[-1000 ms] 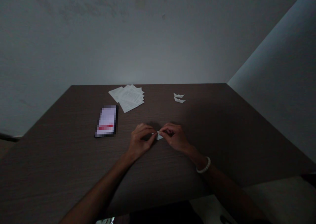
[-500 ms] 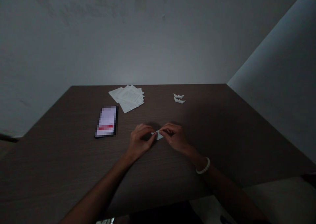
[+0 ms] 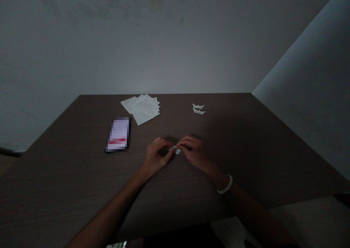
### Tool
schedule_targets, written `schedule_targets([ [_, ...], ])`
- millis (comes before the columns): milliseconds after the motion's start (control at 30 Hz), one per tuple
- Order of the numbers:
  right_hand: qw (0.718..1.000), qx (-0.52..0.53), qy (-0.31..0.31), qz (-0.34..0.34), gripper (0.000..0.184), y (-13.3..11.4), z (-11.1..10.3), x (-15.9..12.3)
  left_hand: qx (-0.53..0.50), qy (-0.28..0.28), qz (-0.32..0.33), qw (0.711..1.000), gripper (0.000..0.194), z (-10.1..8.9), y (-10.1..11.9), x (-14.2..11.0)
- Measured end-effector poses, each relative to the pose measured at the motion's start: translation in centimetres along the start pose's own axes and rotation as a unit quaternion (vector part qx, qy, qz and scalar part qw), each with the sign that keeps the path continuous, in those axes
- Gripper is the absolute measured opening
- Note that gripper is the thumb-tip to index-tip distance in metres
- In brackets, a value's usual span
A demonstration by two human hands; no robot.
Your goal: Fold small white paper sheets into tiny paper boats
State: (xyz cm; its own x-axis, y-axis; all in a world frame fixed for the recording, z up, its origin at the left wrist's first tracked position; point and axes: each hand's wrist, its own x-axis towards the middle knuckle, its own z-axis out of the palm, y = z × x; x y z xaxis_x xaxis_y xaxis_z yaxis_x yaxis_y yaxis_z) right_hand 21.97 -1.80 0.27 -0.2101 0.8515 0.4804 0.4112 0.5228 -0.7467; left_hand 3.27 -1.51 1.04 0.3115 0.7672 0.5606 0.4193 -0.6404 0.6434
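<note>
Between my two hands is a small folded piece of white paper (image 3: 178, 151), just above the middle of the dark table (image 3: 164, 193). My left hand (image 3: 158, 154) pinches its left end between thumb and forefinger. At the right end, the thumb and fingertips of my right hand (image 3: 193, 150) are closed on it, with a pale beaded bracelet (image 3: 225, 185) round that wrist. My fingers cover much of the paper, so its full shape is hidden. Two small folded paper boats (image 3: 199, 109) sit farther back, to the right.
A fanned pile of printed paper sheets (image 3: 143, 108) lies at the back left. Nearer, a phone (image 3: 118, 134) with a lit, blurred screen rests on the table. A bare wall (image 3: 175, 51) rises behind the far edge, and another wall (image 3: 308, 87) stands at the right.
The paper has tilted between my fingers, and less of its face shows. My left fingertips have shifted slightly right. The boats, sheets and phone stay where they were.
</note>
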Motion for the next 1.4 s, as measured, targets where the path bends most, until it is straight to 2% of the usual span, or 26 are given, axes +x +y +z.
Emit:
schedule_targets([
  [167,1.0,0.002,-0.005,-0.014,0.012,-0.1,0.0,0.0,-0.011,0.008,0.025,1.0,0.009,0.0,0.1,-0.1],
  [367,1.0,0.016,0.003,0.016,0.011,-0.2,0.2,0.1,0.023,0.051,0.055,0.997,0.007,0.0,0.2,-0.1],
  [567,0.999,0.036,0.016,0.014,0.012,-0.1,0.4,0.1,0.037,0.061,0.072,0.995,0.005,0.0,0.0,-0.1],
  [733,0.999,0.036,0.023,0.026,0.012,-0.3,0.4,0.0,0.096,0.053,0.094,0.99,0.005,0.0,-0.3,-0.5],
  [967,0.998,0.032,0.027,0.038,0.011,-0.8,0.2,0.2,0.124,0.047,0.094,0.987,0.004,-0.1,-0.6,-0.7],
  [1400,0.999,0.023,0.033,0.029,0.01,-0.8,0.3,0.2,0.111,0.058,0.082,0.989,0.003,0.0,-0.4,-0.5],
])
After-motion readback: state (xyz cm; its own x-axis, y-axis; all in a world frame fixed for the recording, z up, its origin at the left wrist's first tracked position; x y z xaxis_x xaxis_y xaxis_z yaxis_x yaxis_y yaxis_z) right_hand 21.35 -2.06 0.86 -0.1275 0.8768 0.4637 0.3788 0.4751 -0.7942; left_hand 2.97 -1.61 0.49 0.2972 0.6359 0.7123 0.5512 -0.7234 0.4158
